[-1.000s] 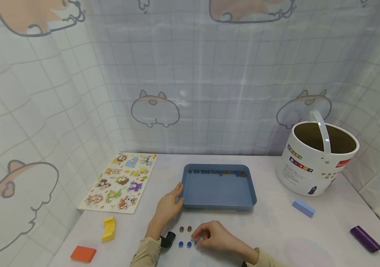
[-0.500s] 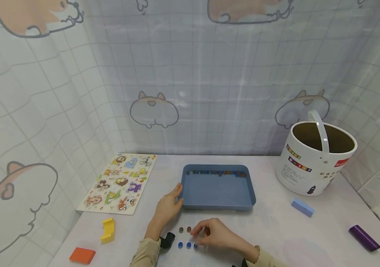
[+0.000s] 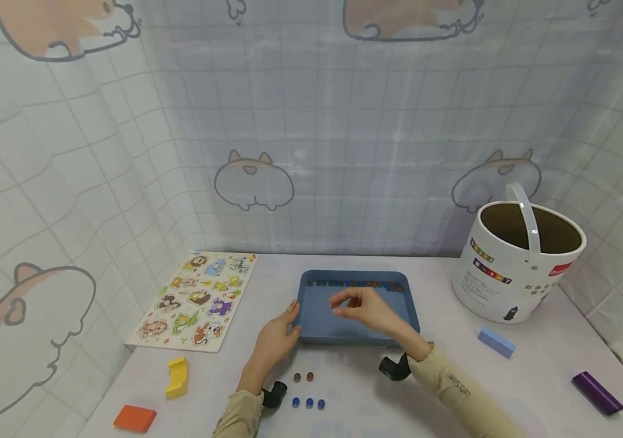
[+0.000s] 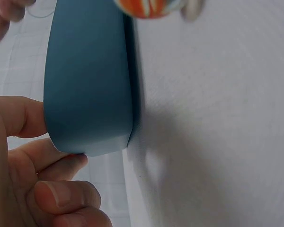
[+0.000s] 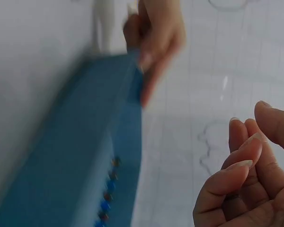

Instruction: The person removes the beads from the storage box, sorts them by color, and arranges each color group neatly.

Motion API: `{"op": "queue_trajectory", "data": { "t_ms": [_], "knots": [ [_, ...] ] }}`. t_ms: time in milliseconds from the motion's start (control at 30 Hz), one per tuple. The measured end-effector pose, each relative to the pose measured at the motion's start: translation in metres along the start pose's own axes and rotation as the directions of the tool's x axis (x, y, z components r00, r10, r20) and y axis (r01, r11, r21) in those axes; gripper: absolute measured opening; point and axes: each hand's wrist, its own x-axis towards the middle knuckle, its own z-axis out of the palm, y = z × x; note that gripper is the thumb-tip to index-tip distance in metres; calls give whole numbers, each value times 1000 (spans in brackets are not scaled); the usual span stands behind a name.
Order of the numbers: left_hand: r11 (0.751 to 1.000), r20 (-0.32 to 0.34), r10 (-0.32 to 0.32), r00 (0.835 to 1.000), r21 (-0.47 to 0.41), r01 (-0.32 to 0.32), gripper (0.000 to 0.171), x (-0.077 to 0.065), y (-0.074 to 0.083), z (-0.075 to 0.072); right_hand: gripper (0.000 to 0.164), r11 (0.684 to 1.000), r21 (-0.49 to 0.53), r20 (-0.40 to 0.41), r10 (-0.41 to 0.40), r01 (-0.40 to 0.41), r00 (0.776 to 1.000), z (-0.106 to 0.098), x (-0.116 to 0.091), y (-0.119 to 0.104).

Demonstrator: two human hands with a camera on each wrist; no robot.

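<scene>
The blue tray [image 3: 317,319] lies on the table with a row of several marbles [image 3: 341,283] along its far inner wall. My left hand [image 3: 274,342] holds the tray's left side near the front corner; in the left wrist view, its thumb [image 4: 23,116] is at the rim. Over the tray is my right hand [image 3: 367,310], fingers loosely bent; the right wrist view shows a gap between thumb and fingertips, with nothing held. On the table before the tray are a brownish marble [image 3: 297,377], a reddish marble [image 3: 309,376] and a row of three blue marbles [image 3: 309,403].
An animal puzzle board [image 3: 196,304] lies at the left, with a yellow block [image 3: 177,378] and a red block [image 3: 135,419] nearer. At right stand a white bucket [image 3: 508,274], a light-blue block [image 3: 496,342] and a purple block [image 3: 597,393]. Curtains surround the table.
My right hand has left the third blue marble, now in line with the other two, and moved up and forward over the tray. My left hand stays at the tray's side.
</scene>
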Motion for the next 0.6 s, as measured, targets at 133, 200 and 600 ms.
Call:
{"op": "queue_trajectory", "data": {
  "t_ms": [133, 200, 600],
  "knots": [
    [1000, -7, 9, 1000, 3, -9, 54, 1, 0, 1, 31, 1000, 2, -56, 10, -10, 998, -20, 24, -2],
    [1000, -8, 16, 1000, 1, -16, 54, 2, 0, 1, 31, 1000, -1, -92, 25, -25, 995, -28, 34, -1],
    [1000, -10, 5, 1000, -8, -5, 53, 0, 1, 0, 32, 982, 7, -230, 187, -191, 955, -38, 66, 52]
  ]
}}
